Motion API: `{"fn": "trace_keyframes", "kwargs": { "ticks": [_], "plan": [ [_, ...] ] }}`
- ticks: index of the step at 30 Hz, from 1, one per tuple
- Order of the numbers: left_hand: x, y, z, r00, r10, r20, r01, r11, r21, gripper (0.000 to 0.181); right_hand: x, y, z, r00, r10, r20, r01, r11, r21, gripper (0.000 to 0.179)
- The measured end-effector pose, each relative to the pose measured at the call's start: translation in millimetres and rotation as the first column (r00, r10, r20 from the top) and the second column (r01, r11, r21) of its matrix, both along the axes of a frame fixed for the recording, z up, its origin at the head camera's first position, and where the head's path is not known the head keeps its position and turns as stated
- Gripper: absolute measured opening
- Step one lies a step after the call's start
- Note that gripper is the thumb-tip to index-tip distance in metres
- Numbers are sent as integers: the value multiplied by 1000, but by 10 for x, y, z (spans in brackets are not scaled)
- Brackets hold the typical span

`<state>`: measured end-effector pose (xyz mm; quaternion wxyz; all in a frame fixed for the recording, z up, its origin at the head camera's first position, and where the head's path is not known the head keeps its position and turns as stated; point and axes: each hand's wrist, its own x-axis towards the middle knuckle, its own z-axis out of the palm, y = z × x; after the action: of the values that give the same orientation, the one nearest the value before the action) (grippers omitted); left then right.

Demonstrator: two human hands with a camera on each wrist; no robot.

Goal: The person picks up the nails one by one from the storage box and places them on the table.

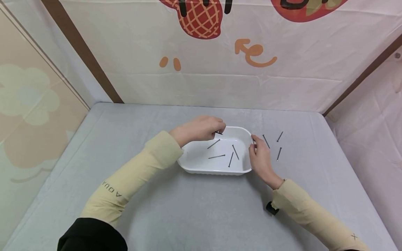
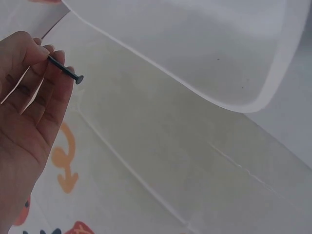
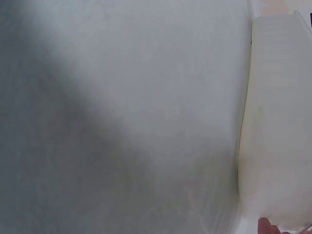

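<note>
A white rectangular tray (image 1: 201,164) stands on the table with several loose nails (image 1: 216,156) lying inside. Over its back edge, my left hand (image 1: 202,128) pinches a dark nail (image 2: 63,69) between thumb and fingers; the round flat head sticks out. My right hand (image 1: 261,157) grips the tray at its right rim, thumb side towards the inside. A thin dark line shows by those fingers, and I cannot tell whether it is another nail. In the right wrist view only fingertips (image 3: 265,226) show, at the tray's outer wall (image 3: 278,122).
Right of the tray, three more nails (image 1: 279,153) lie apart on the grey-blue tablecloth (image 1: 201,209). A white printed curtain (image 1: 135,76) hangs behind the table's back edge, with further hangings at both sides. A small black object (image 1: 272,208) sits at the right sleeve's cuff.
</note>
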<state>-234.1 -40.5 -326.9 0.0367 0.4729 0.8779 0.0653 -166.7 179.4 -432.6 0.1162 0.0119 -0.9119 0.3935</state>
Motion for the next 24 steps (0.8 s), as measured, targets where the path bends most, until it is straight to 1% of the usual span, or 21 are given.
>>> {"fn": "trace_keyframes", "kwargs": {
  "ticks": [4, 16, 20, 24],
  "plan": [
    [-11, -44, 9, 1000, 16, -4, -15, 999, 29, 27, 0, 2, -4, 1000, 2, 7, -2, 1000, 0, 39],
    [-35, -183, 83, 999, 54, -6, -53, 992, 114, 23, -1, 1, -6, 1000, -4, 24, 4, 1000, 2, 40],
    [-42, -234, 111, 997, 75, -19, -72, 989, 128, 22, -4, 1, -10, 1000, -3, 21, 2, 1000, 3, 40],
    [-48, -287, 140, 997, 79, -22, -74, 983, 171, 21, -2, -2, -4, 1000, -2, 9, 2, 1000, 3, 39]
  ]
}}
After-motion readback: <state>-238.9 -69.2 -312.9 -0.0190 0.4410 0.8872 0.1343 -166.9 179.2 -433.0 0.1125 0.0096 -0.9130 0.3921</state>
